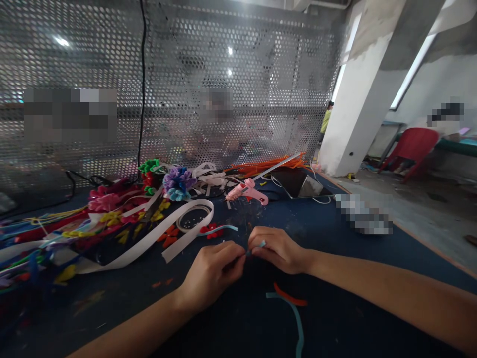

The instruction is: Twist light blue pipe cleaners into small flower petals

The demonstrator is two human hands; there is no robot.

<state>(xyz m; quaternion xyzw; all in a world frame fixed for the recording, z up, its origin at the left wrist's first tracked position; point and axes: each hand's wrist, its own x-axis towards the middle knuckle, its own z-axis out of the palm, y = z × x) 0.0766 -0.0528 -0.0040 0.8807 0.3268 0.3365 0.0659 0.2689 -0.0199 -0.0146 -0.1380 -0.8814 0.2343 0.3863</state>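
Observation:
In front of me, my left hand [214,268] and my right hand [279,248] meet with their fingertips almost touching, both pinched closed. A short light-blue pipe cleaner [263,243] is between them; one end sticks out past the right fingers, and the rest is mostly hidden. Below the hands lie a longer light-blue pipe cleaner [297,318] and a short orange pipe cleaner [290,296]. Beyond the left hand, another light-blue pipe cleaner [225,228] lies by a red pipe-cleaner flower [211,230].
A pink glue gun [248,191] rests behind the hands, with a dark tablet [301,184] to its right. White ribbon [149,236] curls across the left among many coloured pipe cleaners and a purple-blue bundle [178,183]. A perforated metal screen [238,99] stands behind the table.

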